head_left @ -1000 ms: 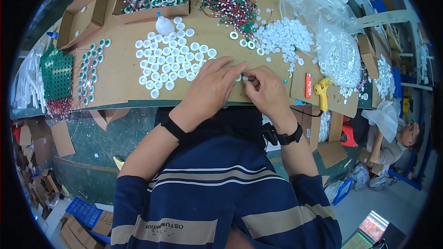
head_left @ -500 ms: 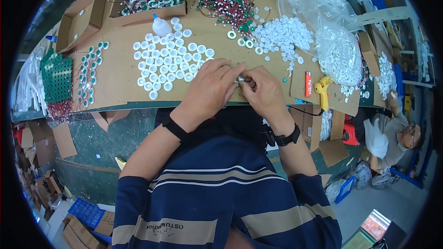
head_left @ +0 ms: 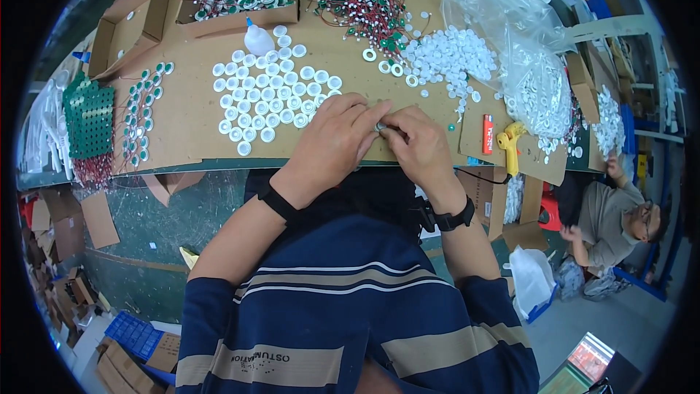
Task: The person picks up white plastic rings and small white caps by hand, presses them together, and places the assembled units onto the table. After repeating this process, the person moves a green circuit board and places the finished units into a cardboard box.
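Note:
My left hand (head_left: 337, 135) and my right hand (head_left: 418, 144) meet over the front edge of the cardboard-covered table. Both are closed, fingertips pinched on a small whitish round part (head_left: 380, 126); most of it is hidden by the fingers. Just left of my left hand, several white round caps (head_left: 267, 93) lie in loose rows, with a white squeeze bottle (head_left: 258, 40) at their far end. Beyond my right hand is a heap of small translucent white discs (head_left: 452, 58), and a few white rings (head_left: 397, 70) lie beside it.
A yellow glue gun (head_left: 510, 137) and a red lighter box (head_left: 488, 134) are at right. Wired green boards (head_left: 357, 0) are heaped at the back, beside a filled carton (head_left: 237, 25). Green panels (head_left: 89, 120) hang at left. A co-worker (head_left: 612, 211) sits at far right.
My fingers have shifted slightly around the small part, which shows less now. At right, the co-worker's white bag has dropped from the hand to lower down.

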Available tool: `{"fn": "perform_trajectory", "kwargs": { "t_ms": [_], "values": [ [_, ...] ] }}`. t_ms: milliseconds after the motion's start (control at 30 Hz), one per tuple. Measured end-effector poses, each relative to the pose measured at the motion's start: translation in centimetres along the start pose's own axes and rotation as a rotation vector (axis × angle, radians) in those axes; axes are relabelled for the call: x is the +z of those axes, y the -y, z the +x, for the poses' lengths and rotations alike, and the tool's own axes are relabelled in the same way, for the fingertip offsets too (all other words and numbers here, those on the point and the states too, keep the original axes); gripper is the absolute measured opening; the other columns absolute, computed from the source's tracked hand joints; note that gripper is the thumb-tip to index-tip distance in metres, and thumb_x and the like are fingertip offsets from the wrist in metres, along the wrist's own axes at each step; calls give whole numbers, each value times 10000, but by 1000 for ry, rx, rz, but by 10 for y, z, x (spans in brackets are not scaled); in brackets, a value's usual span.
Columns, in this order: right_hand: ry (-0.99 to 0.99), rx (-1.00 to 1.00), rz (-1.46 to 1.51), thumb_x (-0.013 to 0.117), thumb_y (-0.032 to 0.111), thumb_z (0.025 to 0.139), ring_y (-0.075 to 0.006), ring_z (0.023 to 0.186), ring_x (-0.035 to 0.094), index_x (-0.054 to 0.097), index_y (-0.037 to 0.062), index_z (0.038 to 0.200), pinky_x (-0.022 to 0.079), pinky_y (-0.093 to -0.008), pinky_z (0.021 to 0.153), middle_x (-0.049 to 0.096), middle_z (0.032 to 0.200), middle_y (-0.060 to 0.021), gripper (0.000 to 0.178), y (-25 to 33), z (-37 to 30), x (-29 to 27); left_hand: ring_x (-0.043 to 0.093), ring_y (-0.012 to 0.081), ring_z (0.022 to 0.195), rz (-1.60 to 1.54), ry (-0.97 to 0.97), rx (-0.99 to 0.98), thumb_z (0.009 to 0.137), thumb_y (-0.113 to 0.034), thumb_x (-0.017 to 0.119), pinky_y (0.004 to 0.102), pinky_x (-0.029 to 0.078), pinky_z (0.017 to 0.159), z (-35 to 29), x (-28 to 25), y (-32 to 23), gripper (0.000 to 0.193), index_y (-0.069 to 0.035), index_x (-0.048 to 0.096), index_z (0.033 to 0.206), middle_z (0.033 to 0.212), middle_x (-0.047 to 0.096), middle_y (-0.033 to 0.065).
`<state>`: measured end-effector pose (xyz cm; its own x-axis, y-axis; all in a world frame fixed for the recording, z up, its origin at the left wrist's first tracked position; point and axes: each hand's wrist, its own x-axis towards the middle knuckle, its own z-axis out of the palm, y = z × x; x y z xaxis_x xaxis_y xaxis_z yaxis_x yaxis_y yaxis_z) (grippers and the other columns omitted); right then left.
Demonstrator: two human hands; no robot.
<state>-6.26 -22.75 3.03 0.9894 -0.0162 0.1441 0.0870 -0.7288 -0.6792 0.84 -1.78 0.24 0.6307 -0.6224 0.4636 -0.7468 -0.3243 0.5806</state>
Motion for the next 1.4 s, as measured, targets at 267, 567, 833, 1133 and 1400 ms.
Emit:
{"fn": "perform_trajectory", "kwargs": {
  "t_ms": [267,567,833,1133,1400],
  "values": [
    [24,80,97,810,20,993,-385,976,790,891,32,1218,635,-475,877,819,1086,-157,240,0,0,0,722,352,1257,-3,-3,-3,925,-52,884,501,558,1110,0,0,0,705,-109,693,1601,1174,792,94],
    [-110,-162,-79,830,-2,988,-340,943,777,891,10,1184,622,-430,838,800,1045,-151,206,-4,-11,9,688,368,1303,-29,44,-27,984,-63,824,510,529,1168,0,0,1,612,-82,693,1582,1220,776,141],
    [-7,7,47,828,4,976,-354,965,771,877,5,1175,622,-445,835,788,1023,-150,205,-3,-2,3,691,369,1300,-31,33,-27,975,-60,833,512,531,1163,-2,0,1,622,-89,695,1581,1218,779,139],
    [-127,-270,-218,839,-13,974,-302,902,776,849,-11,1146,624,-398,813,787,1036,-147,173,-1,-9,4,692,364,1295,-23,17,-9,961,-52,843,512,538,1148,0,0,1,631,-93,699,1574,1225,774,131],
    [-89,-64,37,812,6,998,-294,849,771,854,-2,1157,611,-389,756,801,1044,-139,165,-13,-9,6,694,360,1316,12,13,10,965,-69,842,512,539,1157,3,-1,-1,530,-82,741,1486,1272,773,132]
  ]
}}
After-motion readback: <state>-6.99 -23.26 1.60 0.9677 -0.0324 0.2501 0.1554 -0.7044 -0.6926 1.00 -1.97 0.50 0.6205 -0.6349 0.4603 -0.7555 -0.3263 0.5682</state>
